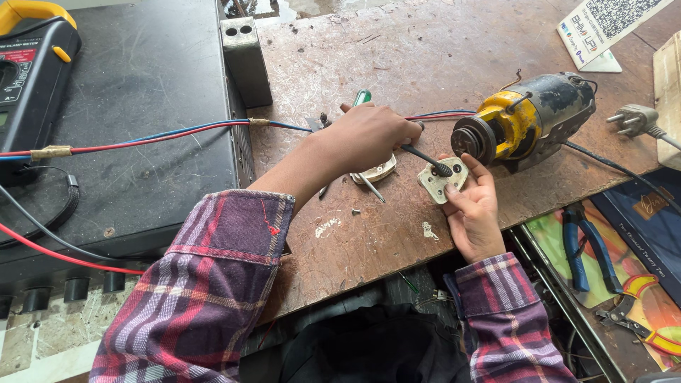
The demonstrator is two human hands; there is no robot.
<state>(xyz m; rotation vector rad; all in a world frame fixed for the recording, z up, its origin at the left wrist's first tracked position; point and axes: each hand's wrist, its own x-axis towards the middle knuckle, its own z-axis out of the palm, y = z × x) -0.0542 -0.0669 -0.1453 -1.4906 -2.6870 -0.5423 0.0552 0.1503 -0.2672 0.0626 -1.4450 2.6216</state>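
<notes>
Holding a white plug half (443,180) at the near-right of the counter (397,64), the right hand (477,213) has its fingers curled around the plug's edges, thumb on the near side. A black cable (424,157) runs into the plug's middle. The left hand (369,135) is closed over that cable and what looks like a screwdriver with a green handle tip (362,97); the fingers are wrapped tight, but the exact grip is hidden under the knuckles. The other plug half (374,171) lies just under the left hand, touching the counter.

To do this well, I judge the plug should stay flat and steady in the right hand while the left keeps the cable from twisting.

A small loose screw (355,211) sits near the plug halves and could roll off. Just right of the hands is a yellow and black motor (528,120), close enough to crowd the right hand. Red and blue wires (163,135) cross from the left. Far left is a clamp meter (32,64); far right a grey plug (635,120); blue pliers (585,245) lie below the counter's edge.
</notes>
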